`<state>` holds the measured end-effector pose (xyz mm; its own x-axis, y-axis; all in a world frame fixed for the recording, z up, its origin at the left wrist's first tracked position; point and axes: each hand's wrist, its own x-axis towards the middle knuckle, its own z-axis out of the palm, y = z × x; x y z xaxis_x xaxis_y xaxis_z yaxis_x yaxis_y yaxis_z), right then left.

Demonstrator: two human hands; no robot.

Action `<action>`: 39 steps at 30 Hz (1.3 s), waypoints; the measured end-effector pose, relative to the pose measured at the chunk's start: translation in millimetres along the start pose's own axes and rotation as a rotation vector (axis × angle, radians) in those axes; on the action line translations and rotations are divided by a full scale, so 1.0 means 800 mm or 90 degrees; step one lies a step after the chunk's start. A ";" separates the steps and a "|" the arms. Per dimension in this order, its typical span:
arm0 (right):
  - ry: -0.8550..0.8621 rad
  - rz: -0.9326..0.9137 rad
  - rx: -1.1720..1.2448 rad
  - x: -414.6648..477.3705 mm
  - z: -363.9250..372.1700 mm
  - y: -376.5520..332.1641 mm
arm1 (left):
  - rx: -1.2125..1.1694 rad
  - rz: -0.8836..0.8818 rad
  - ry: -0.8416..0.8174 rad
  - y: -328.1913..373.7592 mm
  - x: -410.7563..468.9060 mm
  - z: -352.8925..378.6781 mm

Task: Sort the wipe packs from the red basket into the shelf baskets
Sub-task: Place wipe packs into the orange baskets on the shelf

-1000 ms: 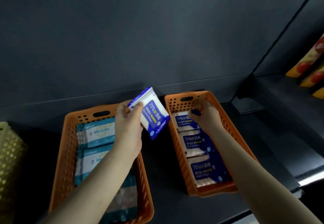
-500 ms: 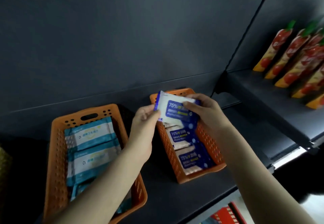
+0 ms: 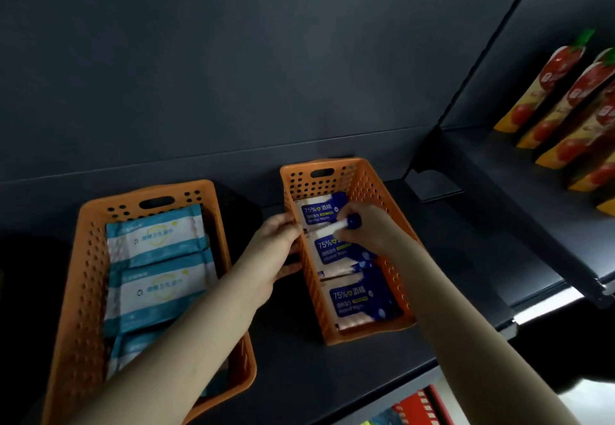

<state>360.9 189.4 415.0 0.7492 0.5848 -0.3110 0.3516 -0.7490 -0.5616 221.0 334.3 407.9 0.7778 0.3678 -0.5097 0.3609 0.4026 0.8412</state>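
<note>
Two orange baskets stand on the dark shelf. The right basket holds three blue 75% alcohol wipe packs in a row. My right hand reaches into it and pinches the near edge of the rearmost blue pack, which lies at the back of the basket. My left hand grips this basket's left wall, thumb at the rim and fingers on the outside. The left basket holds teal-and-white wipe packs. A corner of the red basket shows below the shelf edge.
The dark shelf has a dark back panel close behind the baskets. To the right, a neighbouring shelf carries a row of red-and-yellow tomato pouches. A dark gap separates the two orange baskets.
The blue pack went from both hands above the right basket down into its back end. My left hand let go of it and took the basket's left wall.
</note>
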 end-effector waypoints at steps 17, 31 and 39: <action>0.139 0.012 0.023 -0.065 -0.021 -0.026 | 0.136 0.115 0.113 0.027 -0.034 -0.002; 0.363 0.012 0.069 -0.444 0.136 -0.012 | 0.343 0.398 -0.076 -0.123 -0.333 -0.080; 0.301 0.159 0.086 -0.587 0.257 0.093 | 0.382 0.238 -0.110 -0.312 -0.392 -0.095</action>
<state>-80.1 -76.9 361.9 0.9821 0.1673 -0.0869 0.0786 -0.7821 -0.6181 -152.0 182.3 343.8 0.9567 0.2331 -0.1745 0.2362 -0.2708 0.9332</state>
